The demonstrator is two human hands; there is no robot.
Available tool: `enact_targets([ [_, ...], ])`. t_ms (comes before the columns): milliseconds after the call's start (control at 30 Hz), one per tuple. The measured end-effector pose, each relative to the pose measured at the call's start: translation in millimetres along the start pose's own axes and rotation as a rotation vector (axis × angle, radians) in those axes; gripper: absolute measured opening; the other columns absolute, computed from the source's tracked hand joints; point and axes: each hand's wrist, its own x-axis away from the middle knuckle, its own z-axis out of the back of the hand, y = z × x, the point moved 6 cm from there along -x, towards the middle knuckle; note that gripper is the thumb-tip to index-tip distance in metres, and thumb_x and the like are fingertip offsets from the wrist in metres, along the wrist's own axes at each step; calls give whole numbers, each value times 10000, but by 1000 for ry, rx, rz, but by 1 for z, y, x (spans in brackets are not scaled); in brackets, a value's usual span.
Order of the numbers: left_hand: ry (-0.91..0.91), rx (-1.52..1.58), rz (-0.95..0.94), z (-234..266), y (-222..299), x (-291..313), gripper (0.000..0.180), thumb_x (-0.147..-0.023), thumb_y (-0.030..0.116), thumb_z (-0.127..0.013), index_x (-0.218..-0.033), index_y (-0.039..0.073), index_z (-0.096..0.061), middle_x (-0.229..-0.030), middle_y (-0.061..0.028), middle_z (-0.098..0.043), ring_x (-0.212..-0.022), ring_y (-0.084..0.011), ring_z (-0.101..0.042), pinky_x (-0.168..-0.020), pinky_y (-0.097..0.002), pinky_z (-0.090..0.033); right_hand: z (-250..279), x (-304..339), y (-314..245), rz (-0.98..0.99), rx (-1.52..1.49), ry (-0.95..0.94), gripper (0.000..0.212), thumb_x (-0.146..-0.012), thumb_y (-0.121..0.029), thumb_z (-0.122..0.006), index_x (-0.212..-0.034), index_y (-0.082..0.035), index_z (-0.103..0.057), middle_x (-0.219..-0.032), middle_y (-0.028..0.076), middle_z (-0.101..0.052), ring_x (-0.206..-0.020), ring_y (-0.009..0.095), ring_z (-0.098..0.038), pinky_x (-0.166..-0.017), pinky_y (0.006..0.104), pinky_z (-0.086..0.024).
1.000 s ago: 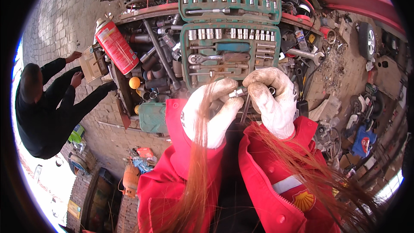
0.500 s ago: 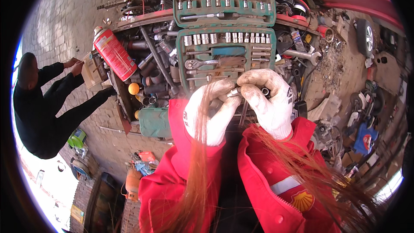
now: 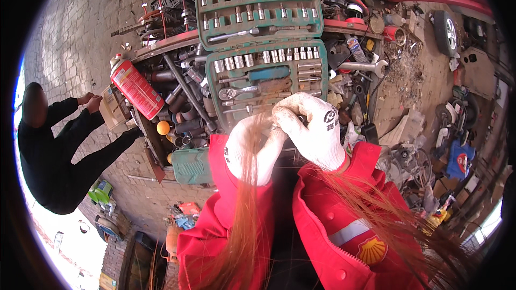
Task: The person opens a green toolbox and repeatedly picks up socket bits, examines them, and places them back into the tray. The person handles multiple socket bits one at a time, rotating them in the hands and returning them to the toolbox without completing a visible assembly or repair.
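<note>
My left hand (image 3: 250, 153) and my right hand (image 3: 314, 134), both in soiled white gloves, meet fingertip to fingertip in front of my chest. Their fingers are pinched closed around a small metal piece (image 3: 276, 125), mostly covered by the gloves; it looks like a socket or adapter. Just beyond the hands lies an open green socket set case (image 3: 210, 83). In its near half sit a row of sockets (image 3: 239, 62), a ratchet (image 3: 228, 94) and a blue-handled driver (image 3: 269, 73). More bits and an extension bar (image 3: 234, 35) fill the lid. Strands of hair hang across my left hand.
A red spray can (image 3: 137, 88) lies left of the case, over a bin of loose sockets and bars (image 3: 185, 88). A large wrench (image 3: 365, 67) rests to the right. At far left a person in black (image 3: 54, 150) sits by a cardboard box (image 3: 113, 110).
Both hands have drawn closer together, the right moving left, so the metal piece is now largely covered. The surroundings have shifted slightly in view.
</note>
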Motion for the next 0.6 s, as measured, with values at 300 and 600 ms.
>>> enact_targets([
  [300, -122, 245, 201, -2, -23, -1, 290, -853, 81, -721, -1096, -27, -606, -777, -51, -643, -570, -87, -560, -490, -229, -425, -2, 6, 25, -205, -473, -132, 244, -945, -235, -647, -976, 6, -638, -868, 51, -676, -804, 103, -614, -723, 262, -498],
  [600, -403, 897, 394, -19, -45, -10, 522, -952, 398, -605, -1239, -32, -529, -1041, -105, -606, -682, -112, -521, -533, -214, -379, -2, 3, 28, -287, -578, 9, 229, -946, -253, -652, -940, -25, -626, -765, -10, -613, -649, 36, -518, -573, 195, -419],
])
